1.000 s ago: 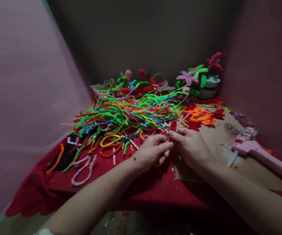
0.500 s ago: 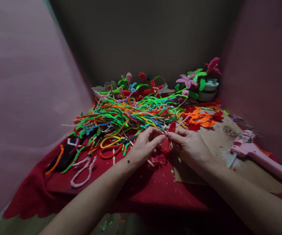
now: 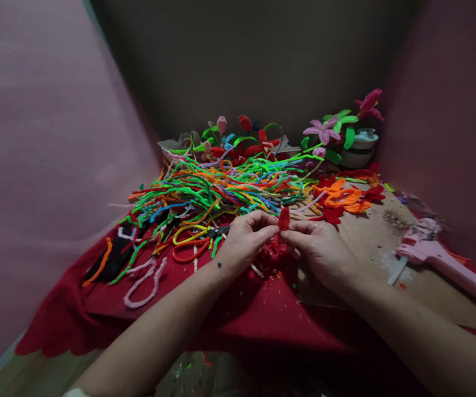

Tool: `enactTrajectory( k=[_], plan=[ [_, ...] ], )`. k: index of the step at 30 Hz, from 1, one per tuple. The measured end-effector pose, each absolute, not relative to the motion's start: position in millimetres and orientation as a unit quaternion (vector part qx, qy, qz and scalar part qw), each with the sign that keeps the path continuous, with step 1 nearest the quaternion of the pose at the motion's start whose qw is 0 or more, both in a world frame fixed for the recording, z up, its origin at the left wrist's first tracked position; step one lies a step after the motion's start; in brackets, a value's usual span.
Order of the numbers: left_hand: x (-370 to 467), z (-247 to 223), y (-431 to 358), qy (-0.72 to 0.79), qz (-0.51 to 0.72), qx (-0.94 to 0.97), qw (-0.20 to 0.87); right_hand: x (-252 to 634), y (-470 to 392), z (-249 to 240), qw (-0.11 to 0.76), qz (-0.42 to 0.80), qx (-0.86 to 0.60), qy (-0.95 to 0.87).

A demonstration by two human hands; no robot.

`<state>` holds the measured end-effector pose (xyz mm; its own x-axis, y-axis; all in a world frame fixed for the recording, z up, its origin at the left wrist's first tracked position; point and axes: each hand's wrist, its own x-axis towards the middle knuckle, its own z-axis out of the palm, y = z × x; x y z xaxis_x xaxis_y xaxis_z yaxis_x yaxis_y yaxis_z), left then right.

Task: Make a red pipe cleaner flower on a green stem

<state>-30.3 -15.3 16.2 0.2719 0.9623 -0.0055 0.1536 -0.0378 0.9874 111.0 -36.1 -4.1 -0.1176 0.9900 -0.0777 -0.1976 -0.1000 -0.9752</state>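
Between my fingertips stands a small red fuzzy petal [image 3: 284, 219], apparently bent from pipe cleaner. My left hand [image 3: 249, 234] pinches its lower left side with thumb and forefinger. From the other side my right hand [image 3: 314, 242] pinches it near the base. More red fuzzy pieces lie on the cloth just below the hands, partly hidden by them. Close to my left hand rest scissors [image 3: 194, 237] with yellow and red handles, their dark blades pointing right. Behind both hands spreads a big tangled heap of coloured pipe cleaners [image 3: 221, 184].
A pink glue gun [image 3: 448, 259] lies on a brown cardboard sheet [image 3: 357, 242] at right. Orange fuzzy petals [image 3: 341, 196] sit at the cardboard's back edge. Fuzzy flowers [image 3: 323, 131] stand by a pot [image 3: 360, 151]. A pink loop [image 3: 145, 289] lies on the red cloth [image 3: 254, 320].
The red petal now stands more upright between my fingertips, and its position is slightly left of before. Both hands keep their pinch. The whole view has shifted slightly.
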Motion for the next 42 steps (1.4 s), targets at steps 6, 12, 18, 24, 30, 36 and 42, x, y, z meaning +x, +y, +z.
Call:
enactTrajectory(
  k=[6,12,18,24,30,36,42],
  plan=[
    [-29.9,15.9,-14.9,0.48,0.372,0.643,0.467,110.3,-35.9,-8.0,0.48,0.523,-0.486,-0.51],
    [-28.4,14.3,-17.1,0.509,0.337,0.704,0.363,109.8,-36.8,-12.3,0.467,0.395,-0.518,-0.597],
    [-28.5,17.9,-16.0,0.531,0.297,0.69,0.392,108.0,-41.4,-10.0,0.432,0.228,-0.531,-0.692],
    [-30.3,19.9,-14.5,0.485,0.312,0.688,0.441,107.2,-45.1,-4.4,0.434,0.382,-0.522,-0.627],
    [-35.8,15.9,-11.7,0.409,0.343,0.641,0.552,108.0,-39.9,-10.1,0.466,0.594,-0.44,-0.487],
    [-37.0,5.6,-5.8,0.335,0.4,0.548,0.654,110.6,-37.0,-15.9,0.485,0.634,-0.375,-0.473],
    [-37.1,6.7,-6.9,0.337,0.404,0.538,0.658,111.7,-35.0,-15.9,0.49,0.641,-0.378,-0.453]
  ],
)
